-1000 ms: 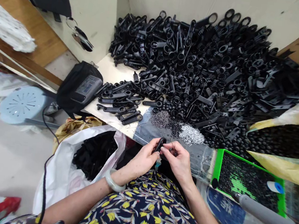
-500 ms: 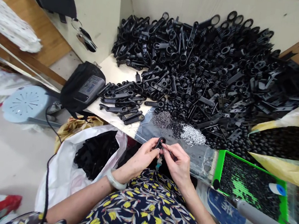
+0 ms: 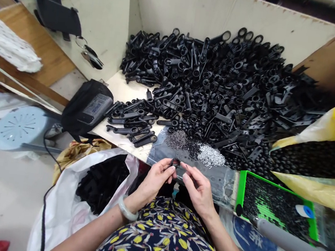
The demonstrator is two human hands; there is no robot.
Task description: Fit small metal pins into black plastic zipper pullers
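My left hand [image 3: 157, 178] pinches a black plastic part with a ringed end [image 3: 175, 162] between thumb and fingers, above the front edge of the table. Close to the ring's right side is my right hand [image 3: 198, 188], its fingers bent together and the index fingertip pointing at the part. A tiny dark thing may be at those fingertips, too small to make out. Just beyond the hands lie small heaps of grey pins [image 3: 177, 138] and silvery pins [image 3: 212, 155] on a clear sheet [image 3: 157, 150].
A large heap of black plastic parts [image 3: 199, 68] fills the table's back. Black ring-ended levers [image 3: 133, 117] lie left, beside a black pouch [image 3: 87, 105]. A green tray [image 3: 241, 187] of small black pieces stands right. A white sack [image 3: 64, 194] with black parts hangs below left.
My right fingertips have drawn slightly away from the ringed part, which has turned a little in my left hand. The camera view has tilted up, showing more of the back wall.
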